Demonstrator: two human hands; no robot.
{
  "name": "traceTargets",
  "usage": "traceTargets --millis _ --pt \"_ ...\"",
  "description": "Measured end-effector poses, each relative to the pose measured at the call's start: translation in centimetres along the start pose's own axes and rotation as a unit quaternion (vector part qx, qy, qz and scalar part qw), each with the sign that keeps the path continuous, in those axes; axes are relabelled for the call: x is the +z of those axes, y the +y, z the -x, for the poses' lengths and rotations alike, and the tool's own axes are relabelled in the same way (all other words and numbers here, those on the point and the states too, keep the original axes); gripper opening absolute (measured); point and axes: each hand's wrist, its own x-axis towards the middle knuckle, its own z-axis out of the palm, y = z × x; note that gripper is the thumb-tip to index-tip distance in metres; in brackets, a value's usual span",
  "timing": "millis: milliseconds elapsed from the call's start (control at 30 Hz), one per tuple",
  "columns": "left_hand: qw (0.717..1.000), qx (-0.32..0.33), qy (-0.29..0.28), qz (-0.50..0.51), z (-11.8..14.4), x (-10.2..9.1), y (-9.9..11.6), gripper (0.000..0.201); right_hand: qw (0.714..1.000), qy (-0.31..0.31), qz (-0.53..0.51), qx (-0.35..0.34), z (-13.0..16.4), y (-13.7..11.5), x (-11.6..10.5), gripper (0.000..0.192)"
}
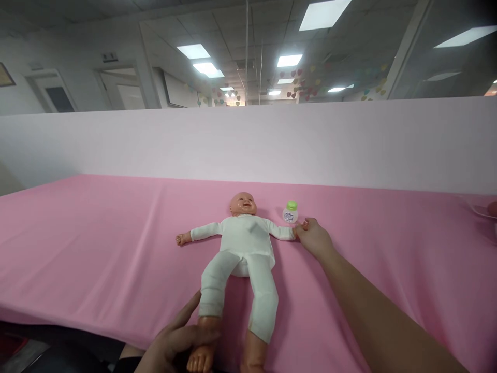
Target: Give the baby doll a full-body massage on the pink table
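Observation:
A baby doll in a white cloth outfit lies on its back on the pink sheet, arms spread and feet toward me. My left hand is wrapped round the doll's lower leg at the left, near the ankle, with the index finger stretched along the trouser leg. My right hand is closed on the doll's hand at the right; its small fingers show past my grip. Just behind my right hand a small clear bottle with a green cap and a printed label stands upright.
A white low wall runs along the back of the pink surface, with glass above it. Part of a clear container with a pinkish thing in it shows at the right edge. A dark object is below the left front edge.

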Motion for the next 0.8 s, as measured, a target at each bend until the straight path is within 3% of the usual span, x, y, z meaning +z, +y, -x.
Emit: traceTargets --millis 133,267,400,500,667,800 --pt "1.0 0.021 -0.012 0.01 -1.8 -0.2 1.5 0.033 0.994 0.054 -0.08 -0.043 1.5 -1.5 0.0 0.07" --pt "0.999 0.028 -0.029 -0.02 -4.4 -0.2 4.2 0.033 0.97 0.061 -0.15 -0.183 4.0 -3.6 1.0 0.056" --pt "0.999 0.032 -0.026 -0.005 -7.1 0.3 5.2 0.034 0.92 0.024 -0.081 -0.383 6.3 -5.2 2.6 0.025" --pt "0.999 0.022 -0.026 0.02 -8.7 1.1 5.0 0.035 0.881 0.005 -0.01 -0.472 7.1 -5.7 3.4 0.021" --pt "0.997 0.028 -0.051 0.06 -9.8 1.5 5.3 0.033 0.866 0.0 0.03 -0.499 7.3 -5.8 3.9 0.024" --pt "0.998 0.015 -0.047 0.049 -9.1 0.5 5.2 0.033 0.89 0.002 -0.022 -0.455 6.8 -5.6 3.6 0.022"
